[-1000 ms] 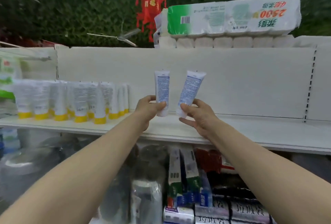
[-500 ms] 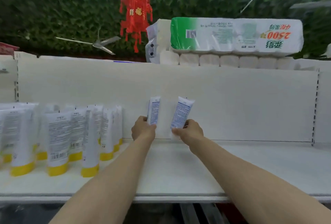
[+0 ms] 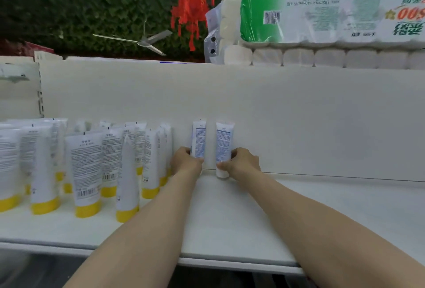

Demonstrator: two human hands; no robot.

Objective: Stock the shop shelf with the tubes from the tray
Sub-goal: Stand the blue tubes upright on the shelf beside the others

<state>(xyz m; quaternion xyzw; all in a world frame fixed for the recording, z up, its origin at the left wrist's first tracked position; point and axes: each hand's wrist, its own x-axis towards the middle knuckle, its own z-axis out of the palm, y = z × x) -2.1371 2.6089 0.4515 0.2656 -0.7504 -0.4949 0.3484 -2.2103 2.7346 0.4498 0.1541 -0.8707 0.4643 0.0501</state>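
Note:
Two white tubes with blue print stand upright, cap down, at the back of the white shelf (image 3: 230,218), close to its back panel. My left hand (image 3: 185,161) grips the left tube (image 3: 199,138) near its base. My right hand (image 3: 243,161) grips the right tube (image 3: 224,142), whose white cap touches the shelf. The left tube's cap is hidden behind my fingers. The tray is not in view.
Several white tubes with yellow caps (image 3: 85,172) stand in rows on the shelf's left half, right beside my left hand. A pack of toilet rolls (image 3: 322,23) lies on top of the shelf unit. A red lantern (image 3: 192,0) hangs behind.
Both hands have carried the tubes forward and down to the back of the shelf. The right tube, tilted before, now stands upright on its cap.

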